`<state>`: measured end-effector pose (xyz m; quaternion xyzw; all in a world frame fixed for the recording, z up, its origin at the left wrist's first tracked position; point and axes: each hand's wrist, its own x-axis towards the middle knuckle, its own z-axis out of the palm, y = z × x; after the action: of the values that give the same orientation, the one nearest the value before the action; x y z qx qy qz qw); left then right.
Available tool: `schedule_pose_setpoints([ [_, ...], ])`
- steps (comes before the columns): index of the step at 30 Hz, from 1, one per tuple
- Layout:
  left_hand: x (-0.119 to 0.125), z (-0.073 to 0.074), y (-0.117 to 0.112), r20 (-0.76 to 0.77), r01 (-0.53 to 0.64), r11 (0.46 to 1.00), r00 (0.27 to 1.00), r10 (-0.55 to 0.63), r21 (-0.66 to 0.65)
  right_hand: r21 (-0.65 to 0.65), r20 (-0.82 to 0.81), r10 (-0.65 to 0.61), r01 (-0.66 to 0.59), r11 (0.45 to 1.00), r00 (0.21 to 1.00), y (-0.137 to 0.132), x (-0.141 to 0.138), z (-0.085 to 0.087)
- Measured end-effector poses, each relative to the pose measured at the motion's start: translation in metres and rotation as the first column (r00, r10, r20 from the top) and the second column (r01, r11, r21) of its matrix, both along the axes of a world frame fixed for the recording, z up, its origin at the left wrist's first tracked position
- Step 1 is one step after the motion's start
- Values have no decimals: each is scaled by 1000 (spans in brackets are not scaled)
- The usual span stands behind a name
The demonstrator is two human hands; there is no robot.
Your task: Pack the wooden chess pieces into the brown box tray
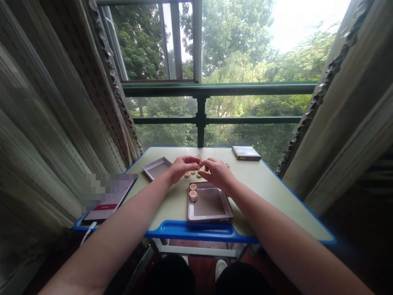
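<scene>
Both hands met over a scatter of round wooden game pieces (192,173) lying loose on the table (270,184), near its middle. The left hand (181,167) and the right hand (217,172) were curled, fingertips close together above the pieces. Whether either one actually gripped a piece could not be told.

Just nearer the person, a shallow square tray (211,203) sat at the table's front edge. It held two pieces (193,191), one behind the other in its far left corner; the rest of it was bare. A second tray (157,168) lay left of the left hand. A flat box (246,153) rested at the far right, and a phone (111,197) at the left edge.
</scene>
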<state>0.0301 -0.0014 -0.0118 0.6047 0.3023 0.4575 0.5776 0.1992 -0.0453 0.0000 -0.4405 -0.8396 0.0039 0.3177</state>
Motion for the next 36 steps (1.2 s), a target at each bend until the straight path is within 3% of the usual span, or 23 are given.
schedule_pose_setpoints([
  [4, 1, -5, 3, -47, 79, 996, 996, -81, -35, -24, -26, -26, 25, 999, 999, 3, 0, -2],
  [12, 1, -3, 0, -76, 48, 998, 996, -44, 39, -117, -48, -127, 121, 986, 991, -2, -2, 8],
  [18, 2, 4, -4, -24, 35, 999, 999, -34, 5, -139, -45, -121, 114, 984, 992, -5, -2, 14],
  [21, 2, 4, -3, -87, -76, 994, 993, 83, 82, -141, -16, -118, 114, 983, 993, -6, -1, 16],
  [23, 0, 2, -1, -209, -228, 936, 935, 287, 268, -182, 71, -115, 126, 975, 991, -9, 1, 19],
  [25, -3, 1, 0, -297, -312, 813, 818, 493, 491, -270, 193, -56, 108, 957, 980, -14, 1, 22],
  [28, -9, -1, 3, -354, -241, 639, 666, 656, 730, -416, 345, 107, 50, 908, 933, -24, 1, 26],
  [30, -12, -2, 5, -369, -152, 551, 595, 714, 821, -475, 406, 171, 47, 879, 898, -29, 0, 27],
  [32, -15, -4, 9, -371, -103, 499, 544, 753, 861, -527, 434, 215, 52, 848, 875, -33, -2, 28],
  [36, -20, -8, 16, -318, -166, 444, 489, 812, 880, -593, 440, 272, 50, 804, 855, -37, -1, 35],
])
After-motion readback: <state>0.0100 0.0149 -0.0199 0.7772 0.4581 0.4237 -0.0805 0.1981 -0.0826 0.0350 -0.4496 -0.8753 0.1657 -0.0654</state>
